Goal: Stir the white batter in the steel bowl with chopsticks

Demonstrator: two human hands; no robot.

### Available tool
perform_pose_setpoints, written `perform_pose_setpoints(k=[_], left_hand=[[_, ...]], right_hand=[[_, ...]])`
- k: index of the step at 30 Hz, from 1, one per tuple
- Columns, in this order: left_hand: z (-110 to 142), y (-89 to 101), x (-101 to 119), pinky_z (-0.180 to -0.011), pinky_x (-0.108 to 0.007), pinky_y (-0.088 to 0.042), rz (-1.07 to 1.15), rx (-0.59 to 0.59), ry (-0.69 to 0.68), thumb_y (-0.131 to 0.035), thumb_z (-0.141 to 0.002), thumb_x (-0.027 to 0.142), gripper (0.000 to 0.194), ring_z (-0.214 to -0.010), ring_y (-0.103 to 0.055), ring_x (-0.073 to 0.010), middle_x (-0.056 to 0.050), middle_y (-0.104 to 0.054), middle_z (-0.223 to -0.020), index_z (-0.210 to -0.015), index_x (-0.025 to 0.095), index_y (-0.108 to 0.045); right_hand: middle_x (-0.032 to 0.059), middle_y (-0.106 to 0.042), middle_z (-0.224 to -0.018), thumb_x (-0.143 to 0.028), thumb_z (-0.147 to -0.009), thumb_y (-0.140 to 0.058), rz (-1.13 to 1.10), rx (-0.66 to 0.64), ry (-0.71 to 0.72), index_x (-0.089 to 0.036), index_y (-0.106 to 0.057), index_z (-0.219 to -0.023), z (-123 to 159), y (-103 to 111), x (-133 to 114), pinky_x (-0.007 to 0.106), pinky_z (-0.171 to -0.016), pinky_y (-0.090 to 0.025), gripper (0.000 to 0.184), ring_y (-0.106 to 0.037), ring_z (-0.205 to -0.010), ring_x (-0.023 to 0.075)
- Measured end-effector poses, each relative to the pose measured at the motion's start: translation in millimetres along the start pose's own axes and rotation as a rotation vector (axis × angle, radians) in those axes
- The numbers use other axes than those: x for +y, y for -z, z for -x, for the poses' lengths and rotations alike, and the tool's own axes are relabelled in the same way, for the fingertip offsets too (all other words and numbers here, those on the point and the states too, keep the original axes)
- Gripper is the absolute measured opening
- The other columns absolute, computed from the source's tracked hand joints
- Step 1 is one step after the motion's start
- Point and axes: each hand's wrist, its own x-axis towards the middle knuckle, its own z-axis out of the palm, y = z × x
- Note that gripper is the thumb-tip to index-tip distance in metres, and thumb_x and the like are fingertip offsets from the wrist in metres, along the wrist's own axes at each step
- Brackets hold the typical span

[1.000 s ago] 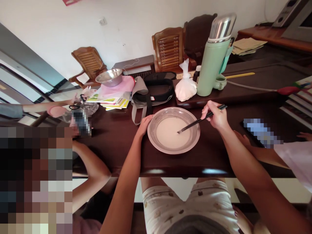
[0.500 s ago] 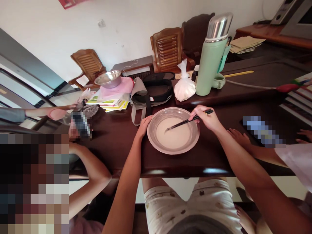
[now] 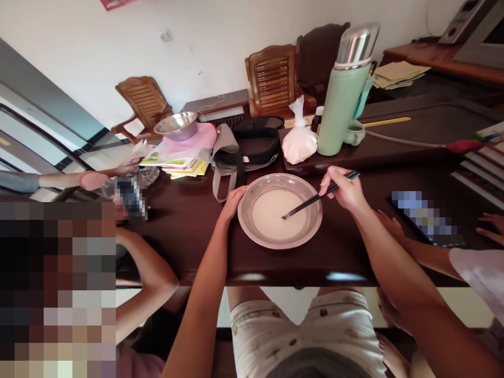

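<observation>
A shallow metal basin point(image 3: 252, 231) of pale, milky batter sits on the dark wooden table point(image 3: 189, 231) in front of me. My left hand point(image 3: 233, 201) rests on the basin's left rim, with its fingers curled against the edge. My right hand point(image 3: 343, 188) is closed on a pair of dark chopsticks point(image 3: 315, 198). Their tips dip into the batter right of its middle.
Behind the basin stand a green thermos point(image 3: 343, 100), a knotted bag of white powder point(image 3: 299, 140), a black bag point(image 3: 250, 144), books point(image 3: 183, 164) and a steel bowl point(image 3: 176, 125). Other people's arms lie at left point(image 3: 145, 270) and right point(image 3: 413, 244). Wooden chairs point(image 3: 271, 79) stand behind.
The chopstick tips swept from the batter's left side back toward the right, and my right hand moved slightly right. My left hand stayed on the rim.
</observation>
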Motion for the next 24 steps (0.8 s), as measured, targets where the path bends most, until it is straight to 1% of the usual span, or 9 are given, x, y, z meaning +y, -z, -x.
perform_pose_setpoints(k=[3, 8, 10, 13, 15, 18, 20, 22, 24], left_hand=[[0.4, 0.0, 0.1, -0.094, -0.032, -0.041, -0.002, 0.010, -0.006, -0.051, -0.082, 0.048, 0.046, -0.104, -0.058, -0.0249, -0.010, -0.069, -0.105, -0.100, 0.010, -0.070], [0.1, -0.1, 0.4, -0.095, -0.032, -0.040, -0.005, 0.008, -0.004, -0.051, -0.082, 0.048, 0.045, -0.105, -0.057, -0.0252, -0.009, -0.069, -0.105, -0.099, 0.011, -0.070], [-0.1, -0.1, 0.7, -0.095, -0.033, -0.040, -0.004, 0.007, 0.001, -0.052, -0.082, 0.048, 0.044, -0.105, -0.058, -0.0254, -0.009, -0.069, -0.105, -0.098, 0.011, -0.070], [-0.3, -0.1, 1.8, -0.095, -0.033, -0.041, -0.001, 0.016, 0.008, -0.052, -0.081, 0.047, 0.044, -0.105, -0.058, -0.0257, -0.009, -0.069, -0.105, -0.099, 0.011, -0.070], [-0.5, -0.2, 2.3, -0.094, -0.033, -0.042, 0.006, 0.021, 0.008, -0.052, -0.081, 0.048, 0.045, -0.105, -0.058, -0.0259, -0.009, -0.069, -0.108, -0.100, 0.011, -0.070], [-0.8, -0.1, 2.1, -0.094, -0.033, -0.042, 0.007, 0.012, 0.007, -0.052, -0.081, 0.049, 0.046, -0.106, -0.058, -0.0261, -0.009, -0.068, -0.109, -0.101, 0.011, -0.070], [-1.1, 0.2, 1.4, -0.094, -0.033, -0.042, 0.000, 0.007, 0.009, -0.052, -0.081, 0.049, 0.047, -0.106, -0.058, -0.0261, -0.009, -0.069, -0.107, -0.101, 0.011, -0.070], [-1.2, 0.5, 0.9, -0.094, -0.033, -0.042, -0.007, 0.016, 0.008, -0.052, -0.081, 0.049, 0.047, -0.105, -0.058, -0.0260, -0.009, -0.069, -0.105, -0.100, 0.010, -0.070], [-0.9, 0.5, 1.2, -0.094, -0.033, -0.042, -0.011, 0.026, 0.007, -0.052, -0.081, 0.048, 0.046, -0.105, -0.058, -0.0259, -0.009, -0.069, -0.105, -0.100, 0.010, -0.070]], right_hand=[[0.0058, -0.068, -0.055, -0.056, -0.077, -0.063, 0.052, -0.138, -0.045, -0.016, -0.066, -0.067, 1.2, -3.2, -0.2, 0.022, -0.036, -0.038, 0.040, -0.056, -0.043, 0.0128], [0.0026, -0.062, -0.045, -0.055, -0.079, -0.061, 0.011, 0.106, 0.059, -0.018, -0.060, -0.057, -0.8, -1.1, 1.9, 0.022, -0.031, -0.028, 0.044, -0.044, -0.032, 0.0084], [0.0026, -0.060, -0.044, -0.056, -0.079, -0.059, 0.005, 0.051, 0.038, -0.018, -0.060, -0.056, -0.4, -1.4, 1.5, 0.022, -0.030, -0.027, 0.045, -0.044, -0.032, 0.0092], [0.0048, -0.067, -0.054, -0.056, -0.078, -0.061, 0.072, -0.085, 0.000, -0.017, -0.065, -0.064, 0.4, -2.6, -0.4, 0.023, -0.035, -0.036, 0.042, -0.051, -0.039, 0.0111], [0.0045, -0.067, -0.055, -0.057, -0.078, -0.062, 0.090, -0.004, 0.046, -0.018, -0.064, -0.064, -0.4, -1.4, -1.0, 0.023, -0.035, -0.035, 0.041, -0.049, -0.038, 0.0099], [0.0022, -0.059, -0.044, -0.060, -0.079, -0.058, 0.048, 0.143, 0.094, -0.019, -0.059, -0.056, -1.4, 0.2, -0.9, 0.023, -0.030, -0.025, 0.047, -0.039, -0.031, 0.0084], [0.0023, -0.059, -0.043, -0.061, -0.078, -0.057, 0.043, 0.062, 0.052, -0.019, -0.060, -0.057, -0.5, -1.5, -1.6, 0.023, -0.031, -0.026, 0.047, -0.040, -0.032, 0.0091], [0.0039, -0.064, -0.051, -0.060, -0.077, -0.060, 0.076, -0.060, 0.007, -0.018, -0.063, -0.063, 0.8, -3.9, -3.2, 0.024, -0.035, -0.035, 0.045, -0.048, -0.038, 0.0106], [0.0047, -0.067, -0.056, -0.059, -0.076, -0.062, 0.107, -0.034, 0.027, -0.018, -0.064, -0.065, 1.1, -4.2, -4.4, 0.024, -0.037, -0.038, 0.042, -0.050, -0.040, 0.0106]])
